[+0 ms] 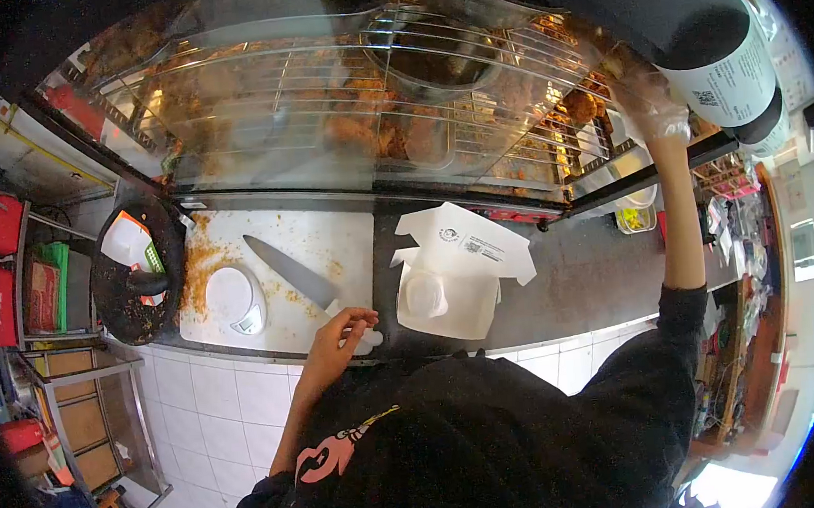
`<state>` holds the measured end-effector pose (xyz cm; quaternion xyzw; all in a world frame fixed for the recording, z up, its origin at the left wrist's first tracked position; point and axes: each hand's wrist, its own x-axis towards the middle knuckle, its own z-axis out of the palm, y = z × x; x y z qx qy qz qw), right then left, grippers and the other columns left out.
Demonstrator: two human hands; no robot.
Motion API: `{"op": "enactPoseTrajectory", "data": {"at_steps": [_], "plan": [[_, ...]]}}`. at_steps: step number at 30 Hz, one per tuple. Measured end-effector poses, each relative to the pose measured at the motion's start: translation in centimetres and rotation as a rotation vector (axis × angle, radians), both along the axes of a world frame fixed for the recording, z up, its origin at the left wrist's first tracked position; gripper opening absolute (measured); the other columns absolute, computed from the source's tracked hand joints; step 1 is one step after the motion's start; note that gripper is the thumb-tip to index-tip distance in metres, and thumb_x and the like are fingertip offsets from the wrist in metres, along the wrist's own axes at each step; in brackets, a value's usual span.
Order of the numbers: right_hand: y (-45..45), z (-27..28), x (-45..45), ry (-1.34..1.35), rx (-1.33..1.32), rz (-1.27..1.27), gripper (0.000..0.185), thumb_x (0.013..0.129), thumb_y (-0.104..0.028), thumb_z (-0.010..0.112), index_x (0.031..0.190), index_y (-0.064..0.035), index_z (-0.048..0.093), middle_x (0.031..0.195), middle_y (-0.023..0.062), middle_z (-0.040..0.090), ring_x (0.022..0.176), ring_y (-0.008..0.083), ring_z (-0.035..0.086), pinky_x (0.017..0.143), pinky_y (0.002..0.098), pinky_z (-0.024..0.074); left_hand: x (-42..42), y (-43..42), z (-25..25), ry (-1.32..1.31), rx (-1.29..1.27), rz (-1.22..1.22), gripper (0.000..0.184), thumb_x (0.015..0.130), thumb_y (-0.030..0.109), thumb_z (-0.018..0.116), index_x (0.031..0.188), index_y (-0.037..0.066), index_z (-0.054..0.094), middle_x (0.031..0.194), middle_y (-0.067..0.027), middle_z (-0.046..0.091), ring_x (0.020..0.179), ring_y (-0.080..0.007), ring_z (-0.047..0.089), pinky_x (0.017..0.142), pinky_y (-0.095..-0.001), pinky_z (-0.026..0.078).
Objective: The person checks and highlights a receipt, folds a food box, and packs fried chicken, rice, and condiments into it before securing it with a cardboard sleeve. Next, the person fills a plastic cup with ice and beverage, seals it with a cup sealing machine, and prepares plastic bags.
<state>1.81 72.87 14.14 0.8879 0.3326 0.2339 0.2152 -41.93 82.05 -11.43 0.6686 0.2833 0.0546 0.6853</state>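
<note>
My left hand (pixel 338 342) hovers at the front edge of a white cutting board (pixel 354 234), its fingers loosely bent and apart. A large knife (pixel 290 273) lies on the board, its handle end by that hand. My right hand (pixel 647 110), in a clear plastic glove, reaches into the right end of the display case, near pieces of fried food (pixel 581 107); its fingers are blurred, and I cannot make out any grip. Between my arms an open white takeaway box (pixel 467 297) stands on the dark counter, with a small white tub (pixel 424 295) inside.
A round white kitchen scale (pixel 233 299) sits on the crumb-strewn board. Left of it is a black bin (pixel 138 315) with wrappers. The case's wire rack (pixel 271 61) and metal frame (pixel 624 182) run above the counter. Stacked cup-like containers (pixel 730 76) stand at upper right.
</note>
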Motion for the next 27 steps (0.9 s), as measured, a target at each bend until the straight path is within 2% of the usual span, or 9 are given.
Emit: {"op": "enactPoseTrajectory", "data": {"at_steps": [4, 8, 11, 15, 17, 21, 23, 24, 27], "plan": [[-1.3, -1.1, -2.7, -0.062, 0.06, 0.118, 0.051, 0.079, -0.016, 0.064, 0.126, -0.0124, 0.045, 0.102, 0.0211, 0.056, 0.077, 0.0303, 0.059, 0.07, 0.0379, 0.0504, 0.2, 0.1, 0.2, 0.02, 0.016, 0.0, 0.022, 0.094, 0.017, 0.045, 0.11, 0.006, 0.056, 0.099, -0.0064, 0.064, 0.095, -0.0162, 0.059, 0.083, -0.0316, 0.045], [-5.0, -4.4, -7.3, -0.305, 0.261, 0.476, 0.054, 0.072, -0.008, 0.064, 0.123, -0.0152, 0.048, 0.109, 0.0203, 0.051, 0.101, 0.0337, 0.052, 0.081, 0.0445, 0.0464, 0.4, 0.0, -0.2, 0.01, 0.027, 0.0, 0.022, 0.094, 0.016, 0.045, 0.11, 0.006, 0.056, 0.1, -0.0065, 0.064, 0.095, -0.0159, 0.059, 0.082, -0.0307, 0.045], [-7.2, -7.5, -12.3, -0.046, 0.32, 0.626, 0.065, 0.083, -0.014, 0.058, 0.138, -0.0123, 0.023, 0.108, 0.0164, 0.06, 0.092, 0.0276, 0.059, 0.077, 0.0346, 0.0512, 0.7, -0.3, -0.7, 0.032, 0.016, -0.002, 0.022, 0.094, 0.016, 0.045, 0.11, 0.006, 0.056, 0.1, -0.0067, 0.064, 0.095, -0.0161, 0.059, 0.082, -0.0305, 0.045], [-10.1, -18.5, -19.0, 1.211, 0.671, 0.232, 0.056, 0.062, -0.006, 0.065, 0.116, -0.0101, 0.048, 0.101, 0.0167, 0.052, 0.095, 0.0337, 0.053, 0.082, 0.0434, 0.045, 1.2, -0.5, -3.1, 0.077, 0.051, -0.025, 0.022, 0.094, 0.017, 0.046, 0.108, 0.003, 0.056, 0.098, -0.008, 0.064, 0.096, -0.0171, 0.059, 0.08, -0.0302, 0.046], [-10.7, -25.5, -20.5, 0.988, 0.475, 0.465, 0.057, 0.06, -0.011, 0.066, 0.113, -0.0085, 0.047, 0.1, 0.0191, 0.054, 0.087, 0.037, 0.054, 0.078, 0.0419, 0.0452, 1.6, -0.8, -6.8, 0.075, 0.016, -0.036, 0.024, 0.092, 0.016, 0.049, 0.111, 0.002, 0.053, 0.104, -0.0108, 0.061, 0.095, -0.0198, 0.06, 0.079, -0.0317, 0.047], [-11.8, -34.4, -22.1, 1.199, 0.659, -0.108, 0.049, 0.061, -0.026, 0.072, 0.103, -0.008, 0.055, 0.083, 0.0173, 0.057, 0.081, 0.0366, 0.055, 0.072, 0.0429, 0.0453, 3.8, -2.6, -9.9, 0.003, 0.313, -0.048, 0.038, 0.088, 0.012, 0.055, 0.121, 0.0, 0.04, 0.117, -0.0188, 0.05, 0.092, -0.0256, 0.06, 0.079, -0.0351, 0.049], [-13.2, -37.1, -21.2, 1.192, 0.561, -0.084, 0.038, 0.067, -0.023, 0.069, 0.1, -0.0066, 0.057, 0.079, 0.0171, 0.059, 0.077, 0.0357, 0.057, 0.07, 0.0436, 0.0455, 5.0, -2.8, -9.5, 0.035, 0.3, -0.077, 0.04, 0.087, 0.012, 0.056, 0.121, 0.0, 0.039, 0.114, -0.0204, 0.05, 0.092, -0.0269, 0.06, 0.077, -0.0347, 0.05], [-13.3, -38.1, -20.5, 1.372, 0.882, -0.227, 0.029, 0.072, -0.023, 0.069, 0.091, -0.0044, 0.058, 0.073, 0.013, 0.059, 0.067, 0.0242, 0.056, 0.06, 0.0341, 0.0448, 5.4, -2.7, -9.7, 0.043, 0.301, -0.08, 0.04, 0.087, 0.012, 0.056, 0.121, 0.0, 0.039, 0.114, -0.0204, 0.05, 0.092, -0.0269, 0.06, 0.077, -0.0347, 0.05], [-14.3, -36.5, -19.4, 1.231, 1.085, -0.078, 0.015, 0.081, -0.012, 0.062, 0.09, -0.0001, 0.061, 0.07, 0.0085, 0.06, 0.06, 0.0146, 0.057, 0.054, 0.0271, 0.0456, 6.5, -2.4, -10.6, 0.013, 0.396, -0.092, 0.037, 0.088, 0.012, 0.055, 0.12, 0.0, 0.041, 0.11, -0.0212, 0.051, 0.092, -0.028, 0.06, 0.077, -0.0354, 0.05]]}}
